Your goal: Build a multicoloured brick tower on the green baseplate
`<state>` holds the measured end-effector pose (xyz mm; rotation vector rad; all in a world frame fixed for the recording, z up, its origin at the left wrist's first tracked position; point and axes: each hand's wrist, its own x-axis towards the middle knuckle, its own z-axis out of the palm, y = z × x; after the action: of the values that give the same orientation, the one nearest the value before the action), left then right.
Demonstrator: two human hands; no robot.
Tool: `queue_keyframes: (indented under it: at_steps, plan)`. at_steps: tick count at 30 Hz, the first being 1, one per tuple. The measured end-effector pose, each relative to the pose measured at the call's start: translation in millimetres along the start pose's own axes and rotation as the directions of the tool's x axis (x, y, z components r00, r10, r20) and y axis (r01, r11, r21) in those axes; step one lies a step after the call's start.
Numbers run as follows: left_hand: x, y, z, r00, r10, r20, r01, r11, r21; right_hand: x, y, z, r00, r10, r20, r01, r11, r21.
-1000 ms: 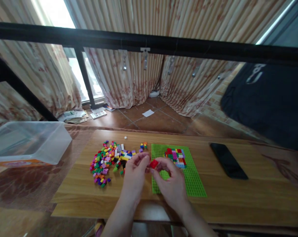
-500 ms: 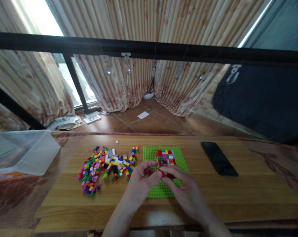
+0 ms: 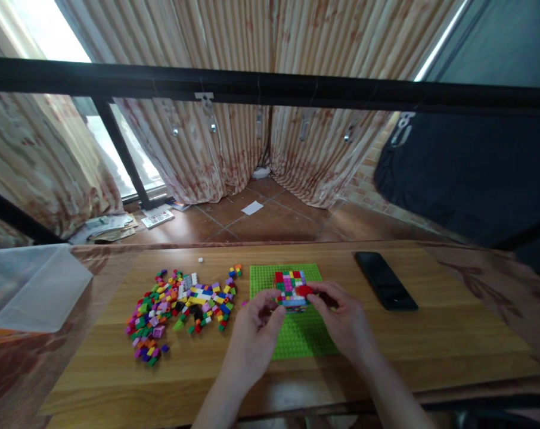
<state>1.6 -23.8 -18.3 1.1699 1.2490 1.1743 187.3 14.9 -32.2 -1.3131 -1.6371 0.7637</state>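
Note:
A block of stacked, many-coloured toy bricks (image 3: 289, 281) stands on the green baseplate (image 3: 297, 342). My right hand (image 3: 344, 319) pinches a red brick (image 3: 303, 290) between thumb and forefinger, over the front right part of the stack. At the stack's left front is my left hand (image 3: 254, 333), thumb and forefinger apart with nothing seen between them. Whether its fingertips touch the stack I cannot tell. The fingers partly cover the baseplate and the stack's sides.
Loose coloured bricks (image 3: 180, 304) lie in a heap on the wooden table (image 3: 386, 357), left of the baseplate. A black phone (image 3: 385, 280) lies to the right. A translucent plastic bin (image 3: 42, 289) stands at the left. Beyond the table runs a dark rail (image 3: 252, 86).
My hands have come apart. The red brick, earlier between both hands in front of the stack, is now in my right hand over it. The view has shifted slightly.

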Motion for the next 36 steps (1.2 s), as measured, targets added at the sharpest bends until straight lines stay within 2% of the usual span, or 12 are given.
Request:
queue_keyframes:
  at_steps: [7, 12, 20, 26, 31, 36]
  plan:
    - [-4, -2, 10.2, 0.996, 0.046, 0.082, -0.053, 0.995, 0.082, 2, -3, 6, 1.0, 0.001, -0.017, -0.002, 1.0, -0.013]
    - [-5, -1, 14.1, 0.993, 0.037, 0.11, -0.056, 0.982, 0.178, 2, -1, 7, 0.999, 0.024, -0.03, -0.024, 1.0, -0.006]
    - [-9, 8, 20.2, 0.985, -0.04, 0.168, 0.001, 0.975, 0.223, 3, 3, 7, 0.988, 0.148, -0.046, -0.143, 0.984, 0.108]
    - [-8, 8, 26.3, 0.98, -0.056, 0.19, 0.002, 0.961, 0.275, 8, -3, 12, 0.958, 0.281, -0.064, -0.257, 0.933, 0.25]
    - [-7, 8, 28.4, 0.983, -0.016, 0.182, -0.044, 0.945, 0.324, 14, -8, 17, 0.93, 0.363, -0.06, -0.32, 0.879, 0.354]
    - [-7, 6, 28.8, 0.983, 0.029, 0.183, -0.112, 0.88, 0.461, 16, -10, 19, 0.919, 0.388, -0.075, -0.334, 0.863, 0.379]
